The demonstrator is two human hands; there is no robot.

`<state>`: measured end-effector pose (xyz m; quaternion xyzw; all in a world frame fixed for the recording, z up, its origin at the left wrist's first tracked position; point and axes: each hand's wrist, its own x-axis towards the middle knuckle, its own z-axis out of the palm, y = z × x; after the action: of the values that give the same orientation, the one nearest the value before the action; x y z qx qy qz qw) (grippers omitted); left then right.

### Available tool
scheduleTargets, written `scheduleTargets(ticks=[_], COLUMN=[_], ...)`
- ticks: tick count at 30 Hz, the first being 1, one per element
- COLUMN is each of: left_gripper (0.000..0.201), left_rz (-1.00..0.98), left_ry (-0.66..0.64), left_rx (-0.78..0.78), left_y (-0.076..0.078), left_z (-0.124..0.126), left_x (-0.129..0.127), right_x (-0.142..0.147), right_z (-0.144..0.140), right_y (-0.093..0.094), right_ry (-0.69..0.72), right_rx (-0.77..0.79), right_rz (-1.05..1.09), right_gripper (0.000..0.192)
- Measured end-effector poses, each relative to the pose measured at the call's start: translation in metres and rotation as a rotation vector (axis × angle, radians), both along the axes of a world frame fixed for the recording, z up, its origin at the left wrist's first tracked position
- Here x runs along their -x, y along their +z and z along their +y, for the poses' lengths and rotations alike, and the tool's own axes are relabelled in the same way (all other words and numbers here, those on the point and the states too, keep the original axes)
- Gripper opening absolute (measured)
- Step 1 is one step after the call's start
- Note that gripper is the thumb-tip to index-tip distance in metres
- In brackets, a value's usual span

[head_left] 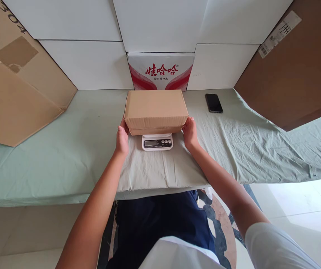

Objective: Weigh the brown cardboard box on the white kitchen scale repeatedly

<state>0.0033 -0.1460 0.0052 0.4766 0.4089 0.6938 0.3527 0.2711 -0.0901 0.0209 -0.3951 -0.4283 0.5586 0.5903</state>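
Note:
A closed brown cardboard box (pixel 156 110) rests on a small white digital scale (pixel 157 142) in the middle of the table. My left hand (pixel 122 139) grips the box's lower left corner. My right hand (pixel 190 132) holds its lower right corner. Only the scale's front strip shows, with a blank display and several small buttons; the box hides the rest of it.
A pale green cloth (pixel 65 149) covers the table. A black phone (pixel 213 102) lies to the right of the box. Behind stand stacked white boxes (pixel 93 63) and a red-printed carton (pixel 160 71). Large cardboard sheets lean at left (pixel 17 86) and right (pixel 295 67).

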Motion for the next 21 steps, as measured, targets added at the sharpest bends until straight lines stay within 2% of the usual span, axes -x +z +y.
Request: scheduleTargets(ticks=[7,13,21], left_gripper=[0.086,0.093,0.090], left_rz=[0.008,-0.021,-0.011], left_ry=[-0.022,0.005,0.005], left_rx=[-0.016,0.032,0.017], left_y=[0.001,-0.004,-0.004], left_z=[0.001,0.004,0.004], left_x=[0.002,0.010,0.009], right_x=[0.000,-0.001,-0.002], right_z=[-0.001,-0.001,0.004], right_y=[-0.001,-0.001,-0.004], right_ry=[-0.007,0.013,-0.002], right_rx=[0.007,-0.017,0.004], right_rz=[0.015,-0.005,0.006], right_gripper=[0.057,0.059,0.058])
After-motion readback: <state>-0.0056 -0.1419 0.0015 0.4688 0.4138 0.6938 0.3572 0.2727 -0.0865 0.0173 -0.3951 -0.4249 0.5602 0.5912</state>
